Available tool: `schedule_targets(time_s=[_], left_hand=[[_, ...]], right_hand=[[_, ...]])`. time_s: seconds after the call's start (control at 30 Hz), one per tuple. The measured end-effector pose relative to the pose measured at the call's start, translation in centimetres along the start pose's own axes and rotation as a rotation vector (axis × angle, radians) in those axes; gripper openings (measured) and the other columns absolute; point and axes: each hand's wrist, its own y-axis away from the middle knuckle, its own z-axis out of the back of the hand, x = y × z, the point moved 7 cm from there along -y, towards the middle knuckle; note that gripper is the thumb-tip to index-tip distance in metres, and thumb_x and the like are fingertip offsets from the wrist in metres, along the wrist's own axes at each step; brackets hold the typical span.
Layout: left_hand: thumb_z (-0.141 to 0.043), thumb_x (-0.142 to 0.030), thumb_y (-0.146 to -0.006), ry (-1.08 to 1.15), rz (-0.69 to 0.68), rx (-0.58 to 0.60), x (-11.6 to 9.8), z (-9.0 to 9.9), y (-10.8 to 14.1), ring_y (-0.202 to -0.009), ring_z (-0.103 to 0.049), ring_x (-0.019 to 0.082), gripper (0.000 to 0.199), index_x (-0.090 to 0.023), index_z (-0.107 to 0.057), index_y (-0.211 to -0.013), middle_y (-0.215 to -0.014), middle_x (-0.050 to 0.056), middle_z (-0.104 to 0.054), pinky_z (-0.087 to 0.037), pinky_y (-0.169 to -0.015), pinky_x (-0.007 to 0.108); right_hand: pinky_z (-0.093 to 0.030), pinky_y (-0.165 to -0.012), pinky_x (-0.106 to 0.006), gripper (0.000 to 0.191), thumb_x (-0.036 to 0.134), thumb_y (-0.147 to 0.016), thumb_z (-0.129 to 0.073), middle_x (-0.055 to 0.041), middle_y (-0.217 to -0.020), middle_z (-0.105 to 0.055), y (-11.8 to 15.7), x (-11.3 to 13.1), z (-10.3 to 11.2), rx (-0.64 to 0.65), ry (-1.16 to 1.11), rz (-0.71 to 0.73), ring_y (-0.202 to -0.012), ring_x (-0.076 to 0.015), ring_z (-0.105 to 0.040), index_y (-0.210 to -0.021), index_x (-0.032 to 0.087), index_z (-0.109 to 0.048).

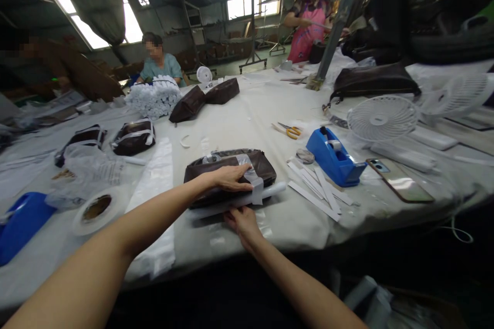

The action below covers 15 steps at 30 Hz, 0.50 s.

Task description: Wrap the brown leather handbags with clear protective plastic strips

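Note:
A dark brown bag (200,170) lies on the cloth-covered table in front of me. A translucent strip (247,163) runs over its top and down its front. Along the bag's front edge lies a whitish plastic tube (278,188). My left hand (232,179) rests on the bag from above, its fingers stretched out to the strip. Below the tube, my right hand (243,222) reaches in at the bag's near side with its fingers bent together; what they grip, if anything, is hidden.
Right of the bag are scissors (288,130), a blue tape dispenser (335,159), white strips (314,185), a phone (399,181) and a white fan (383,118). To the left lie a tape roll (98,209) and wrapped bags (134,137). Several people are across the table.

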Motion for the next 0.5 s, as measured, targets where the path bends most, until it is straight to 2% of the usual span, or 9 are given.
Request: schedule_targets(time_s=[0.1, 0.2, 0.27, 0.37, 0.5], left_hand=[[-0.047, -0.058, -0.089, 0.02, -0.083, 0.029, -0.1, -0.2, 0.0, -0.132, -0.042, 0.029, 0.065, -0.013, -0.04, -0.136, -0.148, 0.017, -0.038, -0.035, -0.107, 0.035], [-0.052, -0.056, -0.088, 0.027, -0.133, 0.054, -0.2, -0.7, 0.4, -0.137, -0.035, 0.029, 0.066, -0.013, -0.042, -0.136, -0.151, 0.017, -0.032, -0.03, -0.111, 0.035], [-0.058, -0.052, -0.084, 0.017, -0.152, 0.068, -0.3, -1.2, 0.7, -0.138, -0.032, 0.03, 0.073, -0.012, -0.037, -0.141, -0.153, 0.018, -0.027, -0.029, -0.112, 0.035], [-0.069, -0.044, -0.074, -0.023, -0.197, 0.097, -0.4, -2.5, 1.1, -0.143, -0.021, 0.028, 0.094, -0.008, -0.022, -0.147, -0.156, 0.021, -0.016, -0.024, -0.115, 0.032], [-0.074, -0.043, -0.064, -0.11, -0.23, 0.118, -0.3, -3.9, 1.3, -0.145, -0.009, 0.03, 0.113, -0.001, -0.011, -0.148, -0.156, 0.026, -0.009, -0.017, -0.117, 0.035]], right_hand=[[-0.056, -0.078, -0.033, 0.036, 0.032, -0.062, -0.077, -0.0045, -0.088, -0.066, 0.2, -0.5, -0.7, 0.013, 0.008, -0.02, -0.08, -0.018, -0.066, -0.089, 0.018, -0.059], [-0.056, -0.07, -0.031, 0.032, 0.034, -0.063, -0.077, -0.004, -0.079, -0.066, 0.0, -0.9, -0.9, 0.011, 0.049, -0.046, -0.074, -0.0184, -0.067, -0.083, 0.017, -0.059], [-0.053, -0.061, -0.028, 0.029, 0.034, -0.061, -0.078, -0.003, -0.07, -0.065, -0.3, -0.9, -0.7, 0.009, 0.097, -0.063, -0.066, -0.0182, -0.066, -0.075, 0.016, -0.059], [-0.045, -0.049, -0.025, 0.03, 0.032, -0.056, -0.082, -0.0011, -0.056, -0.061, -0.9, -0.2, -0.3, 0.02, 0.162, -0.079, -0.052, -0.0153, -0.059, -0.067, 0.014, -0.06], [-0.046, -0.053, -0.024, 0.041, 0.029, -0.048, -0.087, 0.001, -0.061, -0.064, -0.9, 1.3, -0.2, 0.075, 0.139, -0.091, -0.054, -0.0128, -0.058, -0.077, 0.015, -0.062]])
